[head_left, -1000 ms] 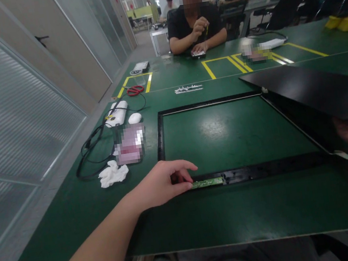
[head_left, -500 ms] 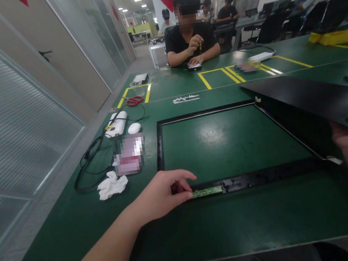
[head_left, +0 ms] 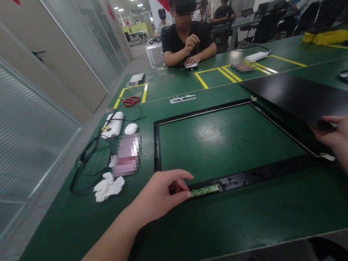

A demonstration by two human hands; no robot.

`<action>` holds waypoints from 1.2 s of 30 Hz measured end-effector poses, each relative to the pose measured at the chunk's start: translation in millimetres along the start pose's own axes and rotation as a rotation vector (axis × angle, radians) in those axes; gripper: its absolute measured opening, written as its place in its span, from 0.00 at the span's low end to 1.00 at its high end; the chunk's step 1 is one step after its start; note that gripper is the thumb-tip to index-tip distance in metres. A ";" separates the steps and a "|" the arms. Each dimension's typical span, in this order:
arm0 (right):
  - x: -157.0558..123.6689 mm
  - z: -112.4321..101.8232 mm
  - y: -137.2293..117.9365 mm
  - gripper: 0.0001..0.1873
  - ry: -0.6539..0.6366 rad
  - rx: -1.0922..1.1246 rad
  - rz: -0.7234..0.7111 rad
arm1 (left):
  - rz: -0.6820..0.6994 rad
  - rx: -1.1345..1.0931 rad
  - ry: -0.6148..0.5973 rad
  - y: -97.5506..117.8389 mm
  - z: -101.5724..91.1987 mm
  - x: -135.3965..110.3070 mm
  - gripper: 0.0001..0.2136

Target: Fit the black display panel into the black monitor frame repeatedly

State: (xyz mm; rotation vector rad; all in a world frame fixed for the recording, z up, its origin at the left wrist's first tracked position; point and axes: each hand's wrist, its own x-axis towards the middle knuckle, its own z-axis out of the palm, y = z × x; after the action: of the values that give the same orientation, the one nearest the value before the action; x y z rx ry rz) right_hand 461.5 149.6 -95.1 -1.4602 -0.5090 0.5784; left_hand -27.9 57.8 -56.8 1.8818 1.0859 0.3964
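Note:
A thin black rectangular frame (head_left: 258, 174), like a monitor bezel, lies flat on the green table. My left hand (head_left: 166, 194) is closed on its near left corner, the thumb at the end of a narrow green circuit board (head_left: 204, 190) set in the near bar. My right hand (head_left: 346, 136) grips the near edge of a flat black panel (head_left: 310, 89) and holds it tilted beside the frame's right side. The panel's far left corner is close to the frame's far right corner. Pale tape pieces (head_left: 327, 156) stick out at the right-hand corners.
Left of the frame are crumpled white tissue (head_left: 109, 186), a blurred pink phone-like object (head_left: 127, 154), a white mouse (head_left: 131, 128), a white power strip (head_left: 113, 125) with black cables and red-handled scissors (head_left: 131, 101). White strips (head_left: 183, 98) lie beyond the frame. A person (head_left: 187, 38) sits opposite.
My right hand has moved left and slightly down, bringing the black panel lower and flatter. My left hand keeps its place on the frame. The whole view has shifted a little.

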 end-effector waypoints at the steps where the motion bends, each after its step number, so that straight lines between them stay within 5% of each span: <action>1: -2.3 0.5 -0.6 0.21 0.013 0.029 0.069 | -0.009 0.004 0.003 0.5 0.4 0.1 0.13; 9: -16.3 6.4 -10.8 0.21 0.104 0.341 0.402 | -0.029 0.018 0.033 -0.3 5.2 1.2 0.13; 36: -10.1 5.5 -8.7 0.23 0.061 0.253 0.495 | 0.005 0.226 0.059 0.7 9.7 -0.8 0.12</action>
State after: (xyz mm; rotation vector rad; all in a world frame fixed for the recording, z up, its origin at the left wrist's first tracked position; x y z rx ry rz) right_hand 450.8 147.2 -85.9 -1.3559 -0.0150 0.9483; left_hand -21.8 51.7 -61.3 2.0826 1.2069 0.3454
